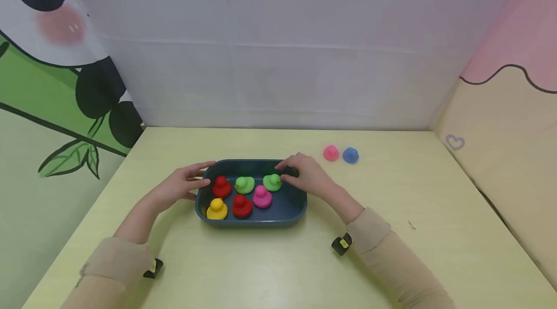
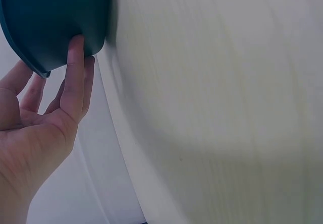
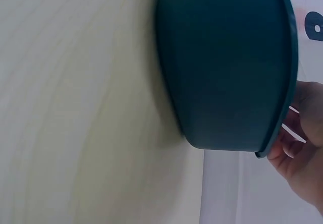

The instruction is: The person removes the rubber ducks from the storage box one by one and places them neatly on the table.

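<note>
A dark blue-green tray (image 1: 289, 207) stands on the table with several small toy ducks in it: a red duck (image 1: 222, 187), another red duck (image 1: 241, 206), a yellow duck (image 1: 217, 209), a light green duck (image 1: 245, 184), a pink duck (image 1: 262, 197) and a second green duck (image 1: 272, 182). My left hand (image 1: 180, 185) touches the tray's left end with extended fingers; in the left wrist view the fingers (image 2: 74, 77) rest against its outer wall. Over the back right rim, my right hand (image 1: 306, 173) reaches in, thumb and forefinger apart close by the second green duck. The rim partly hides its fingertips in the right wrist view.
Behind the tray to the right, a pink duck (image 1: 331, 153) and a blue duck (image 1: 350, 155) sit on the pale table (image 1: 270, 270). A white cloth wall (image 1: 278, 81) rises at the back, with printed panels on both sides.
</note>
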Motion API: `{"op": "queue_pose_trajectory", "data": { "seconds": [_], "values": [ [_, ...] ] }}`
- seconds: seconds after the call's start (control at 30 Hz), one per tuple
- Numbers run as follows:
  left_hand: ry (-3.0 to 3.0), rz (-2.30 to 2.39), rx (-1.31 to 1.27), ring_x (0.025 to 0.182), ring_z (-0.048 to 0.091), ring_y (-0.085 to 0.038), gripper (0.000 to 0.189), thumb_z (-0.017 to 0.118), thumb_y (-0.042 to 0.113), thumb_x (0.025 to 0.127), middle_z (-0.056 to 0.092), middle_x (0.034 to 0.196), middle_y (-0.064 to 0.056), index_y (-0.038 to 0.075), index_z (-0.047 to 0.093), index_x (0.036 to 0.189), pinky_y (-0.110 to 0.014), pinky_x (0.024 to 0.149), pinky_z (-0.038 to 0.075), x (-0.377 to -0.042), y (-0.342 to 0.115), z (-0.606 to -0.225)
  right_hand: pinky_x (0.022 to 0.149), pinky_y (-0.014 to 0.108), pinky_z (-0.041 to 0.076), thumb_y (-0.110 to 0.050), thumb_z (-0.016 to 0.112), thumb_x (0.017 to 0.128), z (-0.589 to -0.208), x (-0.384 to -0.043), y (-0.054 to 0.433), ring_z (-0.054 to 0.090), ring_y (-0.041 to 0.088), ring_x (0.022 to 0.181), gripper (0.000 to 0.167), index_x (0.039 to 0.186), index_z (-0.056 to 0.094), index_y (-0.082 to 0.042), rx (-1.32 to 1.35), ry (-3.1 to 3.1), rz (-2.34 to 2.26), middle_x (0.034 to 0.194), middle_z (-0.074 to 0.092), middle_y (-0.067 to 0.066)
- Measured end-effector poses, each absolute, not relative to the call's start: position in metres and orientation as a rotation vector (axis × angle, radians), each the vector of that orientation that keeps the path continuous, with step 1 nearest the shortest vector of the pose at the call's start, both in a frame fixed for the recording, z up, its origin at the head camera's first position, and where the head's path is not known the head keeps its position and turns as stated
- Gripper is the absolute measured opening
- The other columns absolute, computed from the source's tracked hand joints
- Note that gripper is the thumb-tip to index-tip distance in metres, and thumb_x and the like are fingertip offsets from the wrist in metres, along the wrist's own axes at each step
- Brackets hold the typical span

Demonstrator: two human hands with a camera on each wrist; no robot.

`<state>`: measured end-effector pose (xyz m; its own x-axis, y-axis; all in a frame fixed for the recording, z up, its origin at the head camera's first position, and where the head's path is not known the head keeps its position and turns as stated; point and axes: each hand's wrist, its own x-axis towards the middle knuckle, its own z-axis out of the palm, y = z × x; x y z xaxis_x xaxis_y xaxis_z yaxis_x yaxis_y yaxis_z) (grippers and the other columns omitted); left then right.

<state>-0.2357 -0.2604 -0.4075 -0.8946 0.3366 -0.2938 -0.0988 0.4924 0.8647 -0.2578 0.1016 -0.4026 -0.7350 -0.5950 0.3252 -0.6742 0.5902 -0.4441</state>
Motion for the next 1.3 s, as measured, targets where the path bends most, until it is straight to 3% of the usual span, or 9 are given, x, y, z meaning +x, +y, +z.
{"op": "queue_pose_trajectory", "data": {
  "seconds": [0.43,0.8,1.3],
  "values": [
    [2.322,1.375,0.216,0.130,0.038,-0.042,0.061,0.058,0.033,0.094,0.028,0.151,-0.019,0.027,0.030,0.148,-0.045,0.086,0.053,-0.235,-0.260,-0.403,0.078,0.028,0.050,-0.019,0.073,0.083,-0.406,-0.265,0.092,0.057,0.016,0.093,0.027,0.109,0.070,-0.016,1.088,-2.752,0.644,0.104,0.069,-0.002],
    [2.323,1.368,0.204,0.130,0.039,-0.041,0.059,0.056,0.030,0.095,0.026,0.152,-0.017,0.029,0.030,0.148,-0.044,0.086,0.053,-0.234,-0.258,-0.404,0.067,0.026,0.050,-0.026,0.071,0.084,-0.407,-0.269,0.084,0.058,0.014,0.094,0.027,0.111,0.070,-0.024,1.059,-2.850,0.410,0.108,0.068,-0.007],
    [2.323,1.373,0.213,0.130,0.038,-0.042,0.060,0.057,0.030,0.095,0.027,0.151,-0.020,0.028,0.029,0.148,-0.044,0.085,0.054,-0.235,-0.259,-0.404,0.059,0.022,0.044,-0.028,0.072,0.083,-0.409,-0.270,0.082,0.052,0.011,0.082,0.028,0.110,0.071,-0.026,1.092,-2.861,0.330,0.105,0.069,-0.008]
  ]
}}
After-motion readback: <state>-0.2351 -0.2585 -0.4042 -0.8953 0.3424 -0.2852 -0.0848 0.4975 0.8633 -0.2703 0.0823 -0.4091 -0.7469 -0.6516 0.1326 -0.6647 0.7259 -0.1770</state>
